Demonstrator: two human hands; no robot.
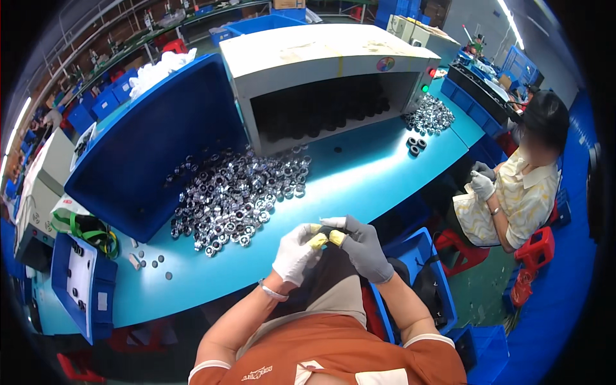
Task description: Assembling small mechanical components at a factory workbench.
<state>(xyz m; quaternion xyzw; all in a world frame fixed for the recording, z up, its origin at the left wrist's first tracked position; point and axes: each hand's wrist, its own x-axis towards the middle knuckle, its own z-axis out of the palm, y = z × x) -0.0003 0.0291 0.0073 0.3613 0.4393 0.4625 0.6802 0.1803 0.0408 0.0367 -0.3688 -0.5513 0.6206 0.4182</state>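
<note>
My left hand [296, 255], in a white glove with yellow fingertips, meets my right hand [364, 251], in a grey glove with pale and yellow fingertips, just off the table's near edge. Both are closed, fingertips together around a small dark part [328, 231]. It is mostly covered, so its exact kind does not show. Beyond my left hand, a heap of small shiny clear-and-black round parts [234, 192] spreads over the blue-green table [359, 168]. Three black ring-like pieces [416, 146] sit farther right.
A large blue bin [160, 141] lies tipped beside the heap. Behind stands a white open-fronted machine [327, 54] with dark parts inside. Another shiny pile [430, 115] is at right. A blue crate [417, 247] stands by my right arm; a gloved co-worker [513, 186] sits beyond.
</note>
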